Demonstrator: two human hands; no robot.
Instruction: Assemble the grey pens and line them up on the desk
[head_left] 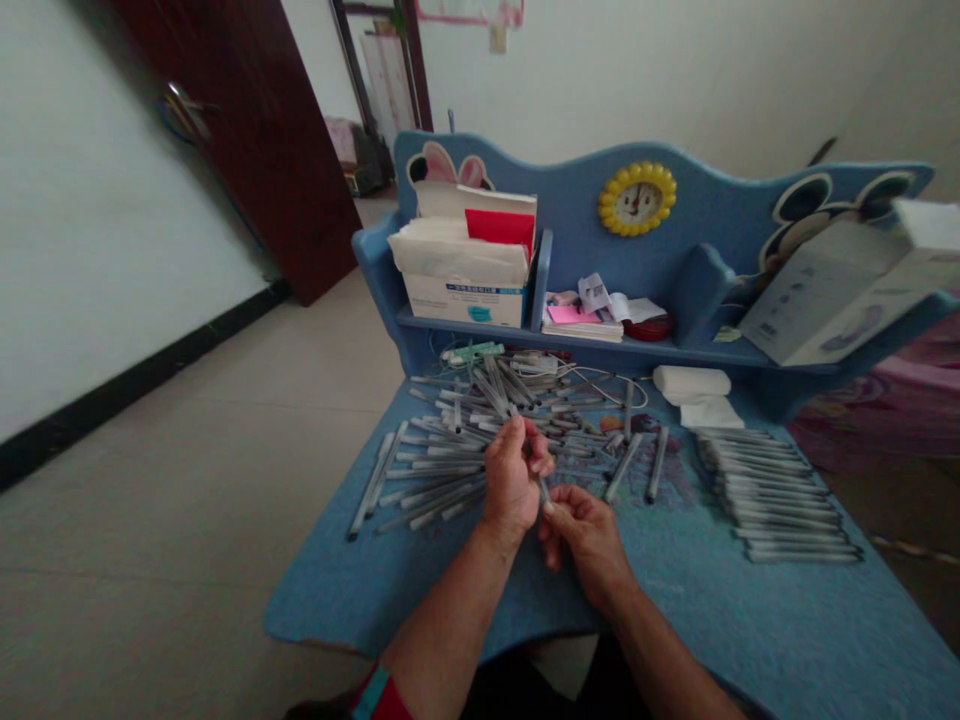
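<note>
Many grey pens [450,465] lie in a loose spread over the left and middle of the blue desk [337,590]. My left hand [514,475] is closed on a pen whose tip shows above its fingers. Just right of it and lower, my right hand [585,535] pinches the lower end of a pen [544,490] between thumb and fingers. Whether both hands hold the same pen is hard to tell. At the right lies a neat stack of pens [787,495], side by side. Two single pens [658,465] lie between my hands and that stack.
Behind the pens rises a blue shelf [577,180] with a mask box [465,285], papers [581,318], a yellow clock [637,200] and a white box [832,290]. A white paper roll [691,383] and a cable [600,378] lie below it.
</note>
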